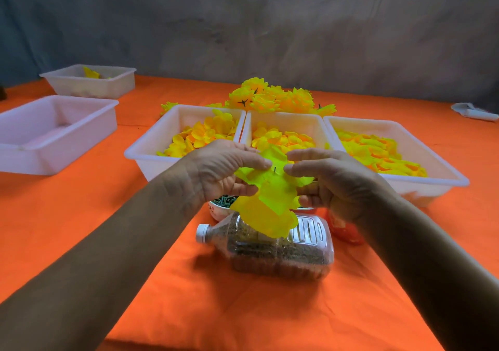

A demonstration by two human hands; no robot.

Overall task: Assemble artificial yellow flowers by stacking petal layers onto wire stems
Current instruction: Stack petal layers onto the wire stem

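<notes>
A bright yellow petal layer (pixel 270 188) is held at the centre of the frame, above the table, its long axis running from upper middle down toward lower right, the lower lobe hanging in front of a bottle. A thin dark stem tip (pixel 274 169) pokes up through its middle, pointing upward. The left hand (pixel 218 169) pinches the layer's left edge, thumb over the top and fingers curled beneath; the right hand (pixel 332 180) grips the right edge likewise, fingers clamped on the fabric. Directly below lies a clear plastic bottle (pixel 280 250) on its side, white cap pointing to the left of the frame, partly filled with brown granular matter; no label is legible. Behind the hands a small white bowl (pixel 220 210) holds dark green pieces. A red packet (pixel 345 229) sits to the right of the bottle, its printing unreadable. Three white trays (pixel 151 148) of loose yellow petals stand side by side across the middle, with a heap of finished yellow flowers (pixel 272 97) behind them. Two further white bins (pixel 54 132) occupy the upper left. An orange cloth (pixel 108 229) covers the table.
</notes>
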